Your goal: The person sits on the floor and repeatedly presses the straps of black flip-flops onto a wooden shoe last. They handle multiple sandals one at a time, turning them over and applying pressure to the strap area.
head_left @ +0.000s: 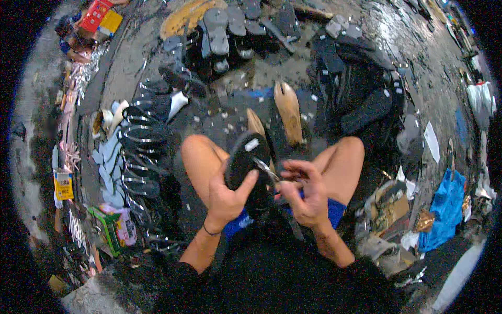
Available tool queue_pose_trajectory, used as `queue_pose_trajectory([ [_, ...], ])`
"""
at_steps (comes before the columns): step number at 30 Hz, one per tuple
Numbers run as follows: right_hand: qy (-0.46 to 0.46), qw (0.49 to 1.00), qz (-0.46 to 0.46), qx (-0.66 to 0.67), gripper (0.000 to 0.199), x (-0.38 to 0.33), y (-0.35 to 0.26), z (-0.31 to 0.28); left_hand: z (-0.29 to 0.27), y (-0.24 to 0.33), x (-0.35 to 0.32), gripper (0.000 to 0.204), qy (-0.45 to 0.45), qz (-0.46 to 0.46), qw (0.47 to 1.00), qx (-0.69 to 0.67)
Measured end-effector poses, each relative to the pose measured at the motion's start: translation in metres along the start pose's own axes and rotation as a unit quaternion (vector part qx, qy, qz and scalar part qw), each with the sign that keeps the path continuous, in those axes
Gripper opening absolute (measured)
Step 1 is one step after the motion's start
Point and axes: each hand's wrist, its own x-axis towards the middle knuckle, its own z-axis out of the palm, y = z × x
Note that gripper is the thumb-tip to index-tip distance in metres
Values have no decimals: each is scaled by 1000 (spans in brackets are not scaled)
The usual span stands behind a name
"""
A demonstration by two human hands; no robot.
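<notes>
My left hand (227, 199) grips a black sandal (241, 162) upright between my knees, its thumb pressed across the dark surface. A small white patch (252, 144) marks the toe end of that sandal. From its middle a shiny silvery strip (265, 168) runs toward my right hand (306, 199), whose curled fingers close on the strip's near end; whether it is a strap or a tool I cannot tell. Just beyond the sandal, a wooden shoe last (288, 112) with a split toe points away from me. A second wooden last (255, 123) is partly hidden behind the sandal.
Black sandals with silvery straps (144, 133) line up on the left beside pale grey cut pieces (110, 167). Grey soles (217, 31) pile up ahead, black material (366, 83) at right front. A blue bag (443, 209) and scraps (389, 209) lie right. Another person (78, 39) is far left.
</notes>
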Motion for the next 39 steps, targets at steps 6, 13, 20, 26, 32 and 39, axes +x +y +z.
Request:
queue_pose_trajectory([
  [6,-29,964,-179,-194,22,-15,-35,31,-9,-10,-68,34,-32,72,994,77],
  [13,-93,924,-274,-252,35,-63,-63,-17,-40,-4,-92,39,-197,151,969,1],
  [20,-466,854,-85,-215,73,-63,-87,-39,-55,-1,-121,28,-283,136,943,-111],
  [26,-447,860,-124,-213,56,-79,-54,-40,-54,-4,-138,27,-306,73,947,-61],
  [32,-499,857,-102,82,37,6,-20,-9,-53,1,-126,26,-72,15,993,87],
  [39,-115,745,-159,-637,62,78,139,56,-34,-56,-77,40,106,-291,923,-230],
])
